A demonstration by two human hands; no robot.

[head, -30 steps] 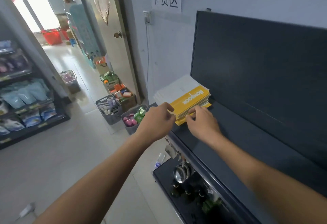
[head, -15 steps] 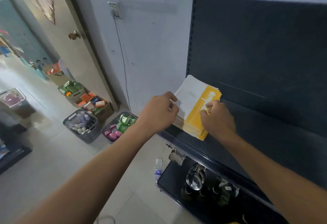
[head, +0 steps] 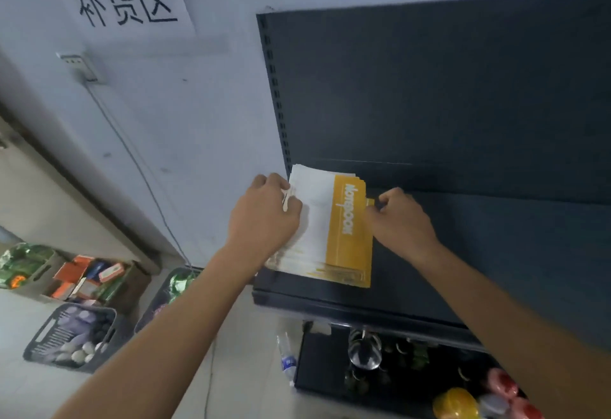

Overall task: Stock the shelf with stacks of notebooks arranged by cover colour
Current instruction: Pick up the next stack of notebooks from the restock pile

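Turned stack [head: 330, 227] lengthwise, slid it back to left end of shelf [head: 479, 253], centre frame; grips its side edges with curled fingers of left hand [head: 264, 217] and right hand [head: 401, 220]; likely squaring first colour pile.

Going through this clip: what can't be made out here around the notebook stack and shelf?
Head view, stack of yellow-and-white paper notebooks: left edge hidden under the gripping left hand; notebook count too fine to tell.
Right hand: curled fingers hide whether it pinches the yellow corner.
Dark metal shelf: right end cut off by the frame.
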